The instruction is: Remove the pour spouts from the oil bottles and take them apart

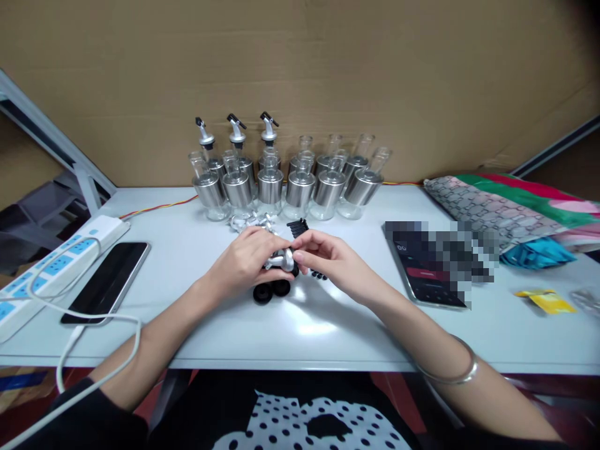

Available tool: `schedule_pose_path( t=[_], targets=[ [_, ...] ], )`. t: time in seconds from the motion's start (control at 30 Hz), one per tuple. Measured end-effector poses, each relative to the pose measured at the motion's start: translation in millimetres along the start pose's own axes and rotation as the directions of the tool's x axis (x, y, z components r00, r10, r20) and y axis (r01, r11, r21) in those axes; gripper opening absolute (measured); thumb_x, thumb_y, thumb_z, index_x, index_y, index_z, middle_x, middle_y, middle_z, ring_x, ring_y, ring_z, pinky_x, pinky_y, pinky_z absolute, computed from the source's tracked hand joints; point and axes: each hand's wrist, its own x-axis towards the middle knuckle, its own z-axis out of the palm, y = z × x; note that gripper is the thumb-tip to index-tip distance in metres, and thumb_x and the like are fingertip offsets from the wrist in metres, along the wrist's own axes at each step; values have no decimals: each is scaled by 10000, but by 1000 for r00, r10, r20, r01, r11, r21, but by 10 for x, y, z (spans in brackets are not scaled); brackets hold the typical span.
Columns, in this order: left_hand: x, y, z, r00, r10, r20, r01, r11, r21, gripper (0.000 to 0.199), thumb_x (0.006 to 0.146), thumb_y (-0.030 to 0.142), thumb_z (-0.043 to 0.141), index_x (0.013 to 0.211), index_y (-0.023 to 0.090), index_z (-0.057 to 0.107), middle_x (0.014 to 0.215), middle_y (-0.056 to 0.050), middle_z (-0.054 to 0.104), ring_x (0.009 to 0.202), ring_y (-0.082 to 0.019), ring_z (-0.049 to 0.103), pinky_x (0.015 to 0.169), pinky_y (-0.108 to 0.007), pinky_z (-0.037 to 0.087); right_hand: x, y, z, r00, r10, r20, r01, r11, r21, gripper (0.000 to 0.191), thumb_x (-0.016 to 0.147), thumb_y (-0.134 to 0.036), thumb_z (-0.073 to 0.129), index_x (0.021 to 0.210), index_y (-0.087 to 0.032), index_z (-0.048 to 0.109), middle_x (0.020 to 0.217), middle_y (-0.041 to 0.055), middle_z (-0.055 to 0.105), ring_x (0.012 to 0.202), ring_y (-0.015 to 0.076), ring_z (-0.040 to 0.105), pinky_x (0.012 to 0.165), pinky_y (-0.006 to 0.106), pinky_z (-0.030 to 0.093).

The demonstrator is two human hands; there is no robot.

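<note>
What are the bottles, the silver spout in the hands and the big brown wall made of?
Bottles: probably glass, see-through and shiny. Sleeves around them: likely satiny steel, grey with bright streaks. Silver spout: metal or silver-coated plastic; its smooth shine leaves that open. Brown wall: looks like dull cardboard, with faint creases.

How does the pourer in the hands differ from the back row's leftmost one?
The held pourer lies tipped sideways in the left hand, right hand against it; the mounted pourer stands roughly upright in a bottle. The held pourer is partly hidden, while the mounted pourer shows its black tip. Both are mainly silver.
</note>
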Motion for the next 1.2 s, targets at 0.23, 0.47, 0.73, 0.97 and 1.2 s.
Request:
schedule_pose_path(
  t=[0.23, 0.47, 0.73, 0.97, 1.2],
  targets=[
    [22, 59, 7, 991, -99, -89, 92, 993, -78, 295, 806, 370, 656, 985, 173, 529, 775, -15, 648, 719, -151, 604, 797, -347, 480, -12, -27, -10, 999, -23, -24, 24, 998, 64, 181, 740, -288, 683, 817, -163, 577, 686, -43, 560, 604, 74, 513, 607, 229, 431],
    [38, 113, 35, 957, -238, -166, 201, 956, -212, 226, 668, 293, 660, 835, 189, 550, 672, 14, 620, 637, -145, 583, 724, -332, 503, -18, -18, 13, 1000, 9, -8, -8, 998, 66, 189, 712, -277, 713, 825, -166, 610, 700, -28, 601, 604, 80, 541, 611, 237, 454],
    [47, 196, 18, 873, -482, -77, 412, 812, -413, 212, 607, 295, 651, 755, 185, 544, 675, 6, 616, 627, -137, 570, 591, -257, 467, -23, -3, 59, 998, -64, -27, 66, 996, 56, 204, 691, -271, 729, 811, -167, 602, 708, -22, 592, 613, 79, 535, 587, 224, 457],
    [63, 192, -21, 821, -570, 32, 500, 690, -523, 222, 606, 300, 678, 751, 178, 562, 688, -1, 641, 637, -134, 577, 582, -243, 471, -40, 10, 68, 959, -276, -69, 264, 955, -138, 158, 723, -235, 697, 838, -174, 608, 786, 11, 620, 709, 111, 564, 698, 276, 502],
    [67, 185, -26, 797, -599, 79, 531, 633, -564, 226, 604, 300, 683, 748, 176, 561, 700, 0, 642, 644, -134, 584, 594, -244, 472, -64, 43, 62, 909, -414, -52, 378, 869, -321, 117, 757, -191, 668, 854, -187, 603, 790, 11, 626, 715, 126, 567, 683, 289, 487]
  ],
)
